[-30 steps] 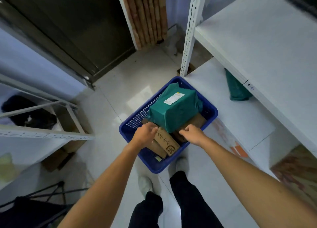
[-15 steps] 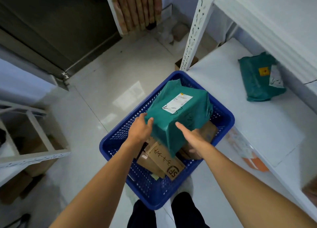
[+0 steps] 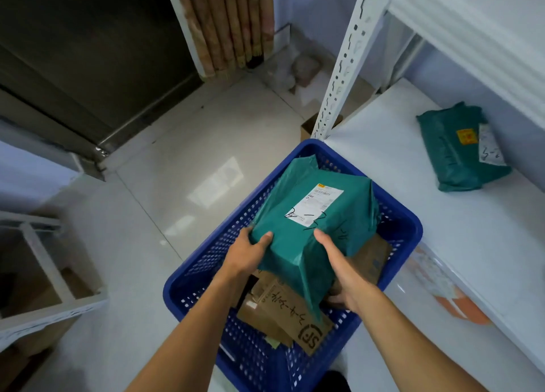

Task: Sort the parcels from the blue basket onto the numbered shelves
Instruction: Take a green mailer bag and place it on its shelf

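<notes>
Low in the centre of the frame, a blue perforated plastic basket [image 3: 414, 232] sits on the pale tiled floor [image 3: 182, 161], against the corner of a white shelf board [image 3: 398, 161]. On top of its contents lies a bulky parcel wrapped in green plastic film [image 3: 295, 250] with a white printed label [image 3: 318, 204] (handwriting runs across it). The left hand [image 3: 247, 253] grips the parcel's near left corner, thumb on top. The right hand [image 3: 342, 270] grips the near right edge, thumb along the top and fingers curled beneath. Under it, toward the bottom of the frame, lies a brown cardboard parcel marked SF [image 3: 289, 312]. At the right edge, a flatter green plastic parcel [image 3: 460, 152] rests on the shelf board.
</notes>
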